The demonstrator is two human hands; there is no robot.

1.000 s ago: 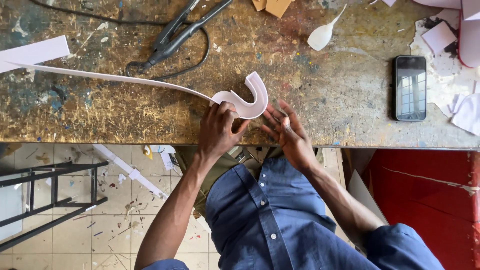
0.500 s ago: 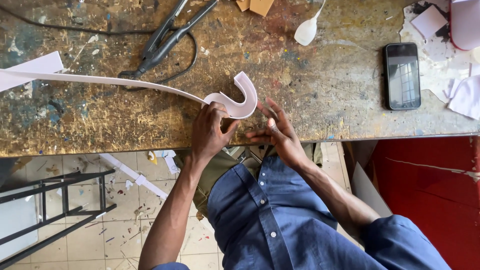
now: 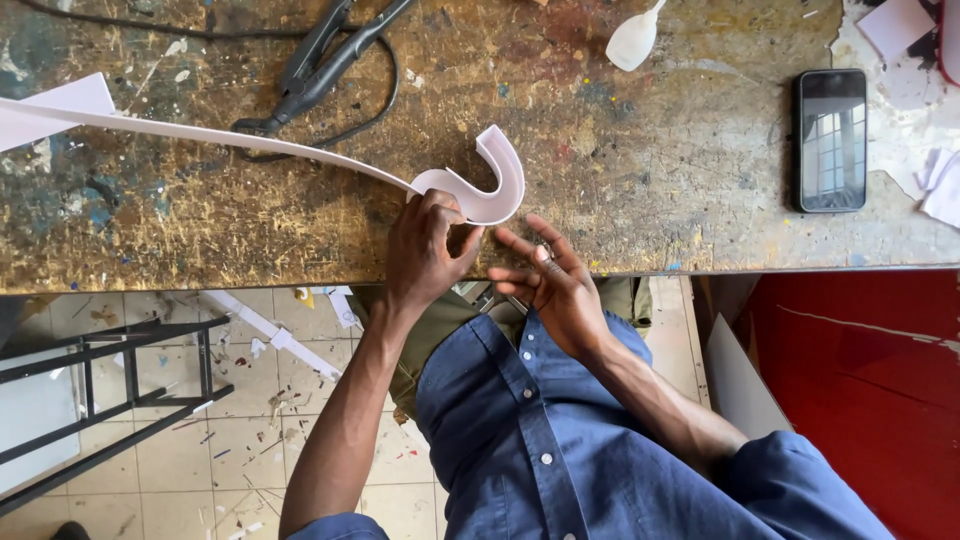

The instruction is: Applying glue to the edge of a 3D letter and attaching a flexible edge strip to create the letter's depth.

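The table [image 3: 640, 190] is a battered wooden slab, its top scraped to bare grain in places and speckled with dried paint in blue, red and white. Near its front edge lies a hook-shaped white piece [image 3: 490, 190], with a long white strip [image 3: 220, 135] running from it away to the left. The left hand [image 3: 425, 245] pinches the white piece where strip and hook meet, fingers curled on top. The right hand [image 3: 550, 280] is spread open just beside it, fingertips at the table's edge — holding nothing.

Farther back rest a black tool with a cord [image 3: 330, 60] and a small white spoon-shaped scrap [image 3: 632, 42]. A dark phone [image 3: 830, 140] lies face up to the right, well apart from the hands, with white paper offcuts [image 3: 935, 185] beyond it.

Below the table edge the floor [image 3: 230, 450] is pale tile littered with scraps. A black metal frame [image 3: 110, 390] stands there on the left, a red surface [image 3: 860, 400] on the right.
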